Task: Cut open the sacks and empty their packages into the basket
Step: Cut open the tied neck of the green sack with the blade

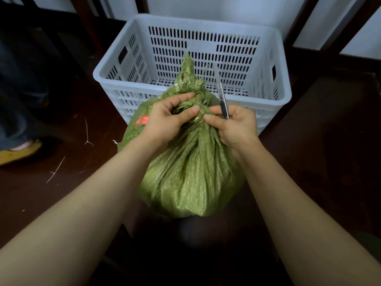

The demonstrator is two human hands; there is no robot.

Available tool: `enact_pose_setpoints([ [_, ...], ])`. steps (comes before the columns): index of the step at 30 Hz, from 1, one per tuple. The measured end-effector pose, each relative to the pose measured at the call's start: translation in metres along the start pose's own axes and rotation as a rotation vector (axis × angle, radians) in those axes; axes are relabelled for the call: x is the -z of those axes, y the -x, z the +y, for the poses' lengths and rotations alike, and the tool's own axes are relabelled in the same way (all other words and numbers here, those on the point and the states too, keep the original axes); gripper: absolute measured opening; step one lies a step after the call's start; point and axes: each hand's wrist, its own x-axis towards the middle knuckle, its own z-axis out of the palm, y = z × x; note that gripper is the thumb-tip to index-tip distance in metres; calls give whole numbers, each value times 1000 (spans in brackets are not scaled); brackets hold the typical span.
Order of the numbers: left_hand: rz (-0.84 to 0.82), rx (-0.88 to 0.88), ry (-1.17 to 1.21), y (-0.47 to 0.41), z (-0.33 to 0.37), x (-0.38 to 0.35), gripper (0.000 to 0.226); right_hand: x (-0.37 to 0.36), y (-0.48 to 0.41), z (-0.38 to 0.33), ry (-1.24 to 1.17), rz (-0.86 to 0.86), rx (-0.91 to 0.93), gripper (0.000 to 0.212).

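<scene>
A bulging green woven sack [191, 178] stands on the dark floor in front of me, its neck bunched and tied, the loose top sticking up toward the basket. My left hand [165, 118] pinches the gathered neck from the left. My right hand [233, 124] grips the neck from the right and also holds a slim utility knife [221, 96], blade pointing up and away. Behind the sack stands a white slotted plastic basket [206, 23]; no packages show inside it.
The dark wooden floor [61, 193] carries a few pale string scraps [55, 172] at the left. Another person's leg and yellow shoe [18, 151] stand at the far left. Dark wooden furniture legs and a white wall lie behind the basket.
</scene>
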Motion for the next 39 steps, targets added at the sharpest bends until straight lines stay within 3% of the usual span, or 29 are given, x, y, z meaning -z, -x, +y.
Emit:
enact_pose_setpoints([
  [6, -45, 26, -11, 0, -2, 10, 38, 9, 4, -18, 102, -72, -110, 6],
  [12, -32, 60, 60, -1, 5, 7, 42, 5, -7, -30, 225, -92, -119, 14],
  [19, -83, -22, -126, 1, 10, 6, 51, -3, -10, -31, 284, -84, -97, 19],
  [25, -89, -21, -121, 0, 15, 7, 52, 7, -9, -29, 190, -155, -62, 17],
  [31, 5, -52, -126, -3, 17, 0, 16, 0, -11, -19, 227, 6, -107, 15],
  [34, 70, -96, -170, -6, 19, 1, 11, 1, -14, -14, 205, 73, -143, 11],
  [37, -32, -88, -223, -6, 24, 5, 7, 3, -15, -15, 250, 63, -95, 11],
  [39, -141, -45, -245, -6, 24, 8, 21, 3, -14, -18, 235, 59, -80, 9],
])
